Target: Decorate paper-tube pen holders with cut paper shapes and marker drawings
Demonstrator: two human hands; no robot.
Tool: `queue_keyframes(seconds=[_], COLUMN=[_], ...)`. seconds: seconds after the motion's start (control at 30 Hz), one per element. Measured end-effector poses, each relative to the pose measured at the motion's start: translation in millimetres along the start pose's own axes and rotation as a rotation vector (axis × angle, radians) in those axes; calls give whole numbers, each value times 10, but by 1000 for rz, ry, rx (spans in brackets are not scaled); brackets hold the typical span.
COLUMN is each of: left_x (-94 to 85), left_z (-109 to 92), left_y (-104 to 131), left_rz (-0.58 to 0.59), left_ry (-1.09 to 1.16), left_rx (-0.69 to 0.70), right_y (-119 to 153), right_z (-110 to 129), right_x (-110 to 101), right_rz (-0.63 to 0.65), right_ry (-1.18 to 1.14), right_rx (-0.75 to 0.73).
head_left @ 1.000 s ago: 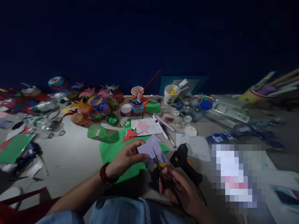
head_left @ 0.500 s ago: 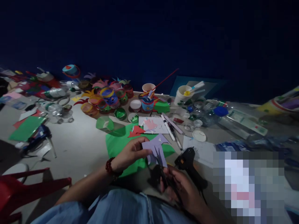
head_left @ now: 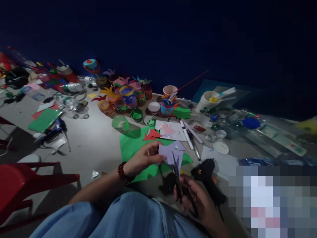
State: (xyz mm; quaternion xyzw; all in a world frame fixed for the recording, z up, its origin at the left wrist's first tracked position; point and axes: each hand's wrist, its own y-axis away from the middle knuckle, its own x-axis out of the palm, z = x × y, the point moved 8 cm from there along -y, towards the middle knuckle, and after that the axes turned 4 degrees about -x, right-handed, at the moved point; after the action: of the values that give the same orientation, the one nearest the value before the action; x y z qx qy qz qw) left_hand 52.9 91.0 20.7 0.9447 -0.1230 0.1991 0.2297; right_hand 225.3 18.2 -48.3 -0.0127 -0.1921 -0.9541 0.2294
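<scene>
Between the thumb and fingers of my left hand [head_left: 146,157] is a sheet of lilac paper [head_left: 169,152] with an irregular cut outline. My right hand [head_left: 195,195] is wrapped round the handles of dark scissors [head_left: 177,175], whose blades point up and lie at the lilac paper's lower part. Below the paper, a large green sheet [head_left: 128,148] lies on the table. A black glue gun [head_left: 206,175] rests just right of my right hand. Red paper scraps [head_left: 151,134] lie on the green sheet's far edge.
Several decorated cups [head_left: 128,96] stand at the back, near an open green paint jar [head_left: 136,114]. Markers [head_left: 187,135] lie beyond the paper. Plastic bottles [head_left: 232,122] crowd the right. A second glue gun [head_left: 58,129] lies left, above a red chair [head_left: 22,185].
The view has swung left, so table things sit farther right in the picture. Both hands keep their hold; the scissors and lilac paper have shifted slightly against each other.
</scene>
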Motion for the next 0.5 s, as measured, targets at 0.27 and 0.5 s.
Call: queue_keyframes(seconds=[0.27,0.5], left_x=[40,47], left_z=[-7,-48], left_y=[25,32], left_rz=[38,89], left_ry=[22,6], left_rx=[89,87], right_y=[2,-32], right_z=[87,206], right_x=[134,207], right_rz=[21,61], right_ry=[-84,-139], right_rx=[85,85])
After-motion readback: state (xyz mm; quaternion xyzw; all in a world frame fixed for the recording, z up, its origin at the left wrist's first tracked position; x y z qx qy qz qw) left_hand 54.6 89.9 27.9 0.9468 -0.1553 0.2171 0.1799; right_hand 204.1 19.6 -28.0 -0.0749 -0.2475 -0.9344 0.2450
